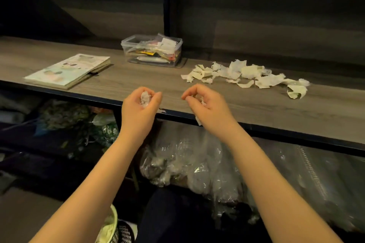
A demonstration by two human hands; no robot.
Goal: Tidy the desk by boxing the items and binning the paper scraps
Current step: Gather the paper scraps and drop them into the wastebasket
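My left hand point(139, 108) hovers over the front edge of the desk point(138, 83), fingers curled around a small wad of white paper scraps point(145, 99). My right hand point(207, 107) is beside it, about a hand's width to the right, also closed on crumpled white scraps. A long pile of torn paper scraps point(245, 76) lies on the desk to the right. A clear plastic box point(152, 50) filled with small items stands at the back centre, without a lid. A mesh bin point(116, 229) holding pale paper shows at the bottom edge, below my left arm.
A closed illustrated book point(68, 71) lies on the left of the desk. A dark back panel rises behind the desk. Under the desk are clear plastic bags point(189, 165) and dark bundles on the left. One tiny scrap sits on the desk edge by my left hand.
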